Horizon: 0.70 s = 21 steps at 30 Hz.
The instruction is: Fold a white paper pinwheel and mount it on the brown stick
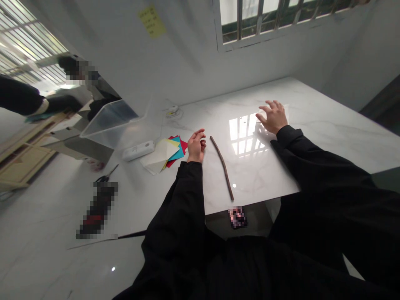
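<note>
My left hand [196,146] rests on the white marble table [312,125] with its fingers curled loosely inward and nothing visible in them. It lies between a stack of coloured paper sheets [165,153] on its left and a thin brown stick [222,166] on its right. My right hand [273,116] lies flat on the table further right, fingers spread, holding nothing. Both arms wear black sleeves.
A clear plastic box [108,123] stands at the table's left, with a white oblong device [139,150] in front of it. Scissors [106,177] lie near the left edge. Another person in dark clothes [28,100] is at the far left. A barred window [275,16] is above.
</note>
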### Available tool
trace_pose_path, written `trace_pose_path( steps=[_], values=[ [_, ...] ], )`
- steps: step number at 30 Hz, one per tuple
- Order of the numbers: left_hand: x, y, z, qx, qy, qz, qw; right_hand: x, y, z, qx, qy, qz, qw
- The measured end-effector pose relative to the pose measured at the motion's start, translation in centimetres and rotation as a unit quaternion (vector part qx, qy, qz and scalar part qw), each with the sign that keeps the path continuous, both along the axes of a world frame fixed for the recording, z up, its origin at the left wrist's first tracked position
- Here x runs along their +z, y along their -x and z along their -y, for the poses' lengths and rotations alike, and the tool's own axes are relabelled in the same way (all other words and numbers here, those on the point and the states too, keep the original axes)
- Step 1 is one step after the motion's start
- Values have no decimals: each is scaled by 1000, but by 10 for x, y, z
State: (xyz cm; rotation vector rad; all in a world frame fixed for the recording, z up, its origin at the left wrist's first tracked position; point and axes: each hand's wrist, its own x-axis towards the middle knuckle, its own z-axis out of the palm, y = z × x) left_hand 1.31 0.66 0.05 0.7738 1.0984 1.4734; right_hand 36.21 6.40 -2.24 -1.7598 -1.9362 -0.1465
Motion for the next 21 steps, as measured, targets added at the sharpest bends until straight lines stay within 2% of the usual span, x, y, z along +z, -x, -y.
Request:
trace_pose_path(
  steps=[4, 7, 9, 11, 14, 17, 21],
  values=[
    [2, -3, 1, -3, -8, -17, 1000, 26, 35, 3, 89, -50, -22, 995],
    [3, -4, 3, -10, -10, -27, 1000, 36, 69, 5, 134, -74, -71, 986],
    [3, -4, 3, -17, -12, -28, 999, 33, 94, 8, 135, -81, -116, 981],
    [4, -3, 4, -22, -13, -29, 999, 21, 119, 12, 117, -81, -161, 977],
    [4, -2, 4, -30, -12, -37, 999, -1, 146, 18, 159, -40, -157, 974],
    [4, -2, 5, -31, -8, -46, 998, -13, 157, 18, 167, 43, -169, 970],
    [5, -4, 5, -30, -5, -50, 998, -12, 157, 10, 126, 110, -170, 971]
  ],
)
